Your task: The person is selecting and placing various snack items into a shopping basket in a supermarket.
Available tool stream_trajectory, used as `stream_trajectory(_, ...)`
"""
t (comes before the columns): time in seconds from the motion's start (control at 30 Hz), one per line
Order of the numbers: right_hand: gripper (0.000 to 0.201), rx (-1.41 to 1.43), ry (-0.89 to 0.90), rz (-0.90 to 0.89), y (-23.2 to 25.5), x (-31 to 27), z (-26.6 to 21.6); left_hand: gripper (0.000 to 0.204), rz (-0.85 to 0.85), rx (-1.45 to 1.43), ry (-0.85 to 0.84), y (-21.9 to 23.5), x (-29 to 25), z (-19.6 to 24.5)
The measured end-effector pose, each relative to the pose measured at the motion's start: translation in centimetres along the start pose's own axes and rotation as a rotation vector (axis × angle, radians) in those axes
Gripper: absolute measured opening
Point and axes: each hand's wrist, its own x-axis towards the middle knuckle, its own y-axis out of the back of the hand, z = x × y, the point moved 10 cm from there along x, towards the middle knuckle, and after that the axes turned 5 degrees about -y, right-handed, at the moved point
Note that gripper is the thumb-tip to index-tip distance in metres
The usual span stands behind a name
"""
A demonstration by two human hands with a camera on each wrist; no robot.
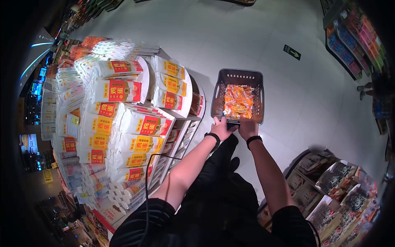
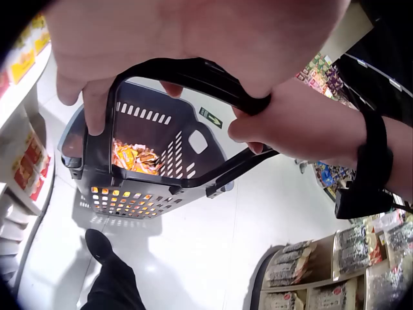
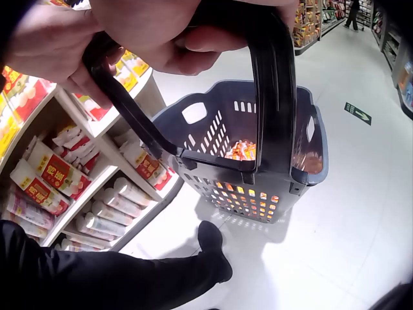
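A dark grey shopping basket with slotted walls is out in front of my legs, its black handle raised. Small orange-and-white wrapped packets cover part of the basket's bottom. My left hand grips the handle from above, its fingers hanging over one side in the left wrist view. Beside it, my right hand holds the same handle, fingers curled underneath in the right wrist view. Both wrists wear black bands.
A tall shelf of white, red and yellow bags stands close on the left. At the lower right is a curved display of packaged goods. A green arrow sign lies on the pale floor; farther off, a person stands in an aisle.
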Motion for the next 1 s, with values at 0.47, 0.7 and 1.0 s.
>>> stream_trajectory(0.47, 0.016, -0.211, 0.12, -0.206, 6.9, 32.4, 3.6, 0.101, 0.158, -0.145, 0.187, 12.8, 23.8, 7.1)
stream_trajectory(0.7, 0.01, -0.154, 0.39, -0.18, 12.0, 47.5, -1.0, 0.097, 0.252, -0.251, 0.277, 21.6, 34.1, 8.1)
stream_trajectory(1.0, 0.021, -0.154, 0.624, -0.231, 14.2, 66.4, -9.3, 0.097, 0.385, -0.439, 0.365, 33.8, 45.7, 4.9)
